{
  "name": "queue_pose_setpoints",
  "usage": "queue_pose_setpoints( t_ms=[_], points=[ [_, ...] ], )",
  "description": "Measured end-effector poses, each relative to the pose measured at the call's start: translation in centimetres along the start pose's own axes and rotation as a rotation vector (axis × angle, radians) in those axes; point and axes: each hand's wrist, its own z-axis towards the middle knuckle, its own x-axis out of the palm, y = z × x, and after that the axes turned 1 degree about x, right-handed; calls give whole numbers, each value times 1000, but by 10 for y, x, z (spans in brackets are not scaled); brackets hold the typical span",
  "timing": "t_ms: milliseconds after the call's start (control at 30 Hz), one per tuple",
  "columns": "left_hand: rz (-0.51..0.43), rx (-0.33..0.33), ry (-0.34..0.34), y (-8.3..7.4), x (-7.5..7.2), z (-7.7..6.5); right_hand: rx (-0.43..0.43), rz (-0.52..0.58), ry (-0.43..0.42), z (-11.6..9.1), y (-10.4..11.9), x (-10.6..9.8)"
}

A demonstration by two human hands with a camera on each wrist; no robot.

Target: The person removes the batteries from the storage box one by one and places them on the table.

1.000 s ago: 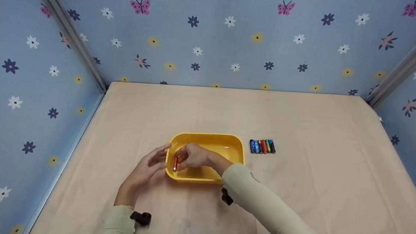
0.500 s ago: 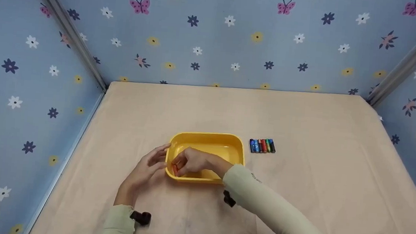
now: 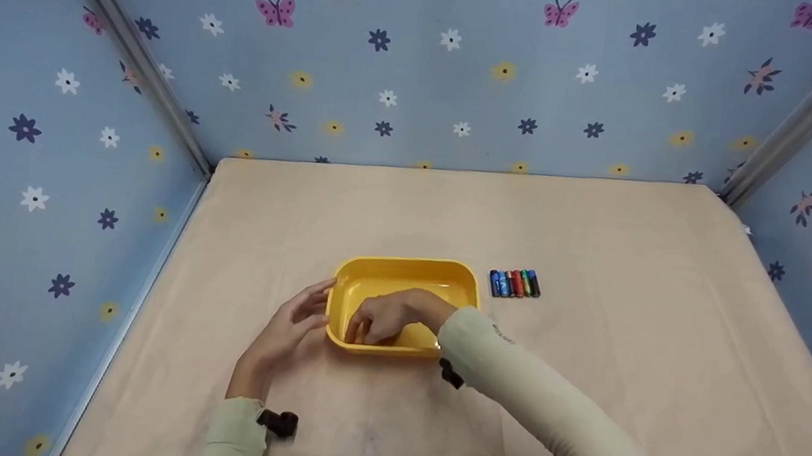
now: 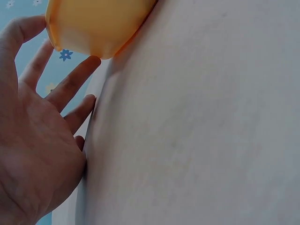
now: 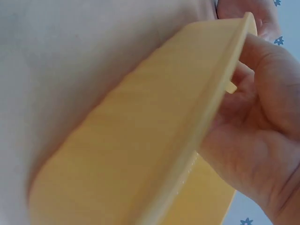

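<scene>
A yellow tray (image 3: pixel 410 264) stands on the cloth in the head view. My left hand (image 3: pixel 291 324) is outside its left end, fingers spread and fingertips at the rim; the left wrist view shows the fingers straight against the tray (image 4: pixel 93 28). My right hand (image 3: pixel 383 316) reaches down inside the tray's front left part, fingers curled and pointing down. The red battery it held earlier is hidden behind the hand; in the right wrist view a small yellowish stub (image 5: pixel 231 87) shows among its fingers, beyond the tray's wall (image 5: pixel 140 108).
Several batteries (image 3: pixel 515 283) in blue, black, red and green lie side by side in a row right of the tray. Beige cloth (image 3: pixel 583 390) covers the table, with blue flowered panels (image 3: pixel 428 61) behind and at both sides.
My right hand has shifted slightly right and down within the tray, and the red battery that showed in its fingers is out of sight. The left hand stays at the rim.
</scene>
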Motion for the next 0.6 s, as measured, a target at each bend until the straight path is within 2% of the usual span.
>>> queue_pose_setpoints(
  t_ms=[133,233,433,600],
  points=[
    [-4,3,6,-1,1,0,7,19,78,-2,-5,-6],
    [4,4,8,-4,1,0,-9,47,107,-3,-9,-8],
    [15,6,-1,-2,1,0,-27,110,135,-5,-17,-10],
    [28,19,-8,-1,1,0,-42,116,130,-3,-20,-9]
  ],
)
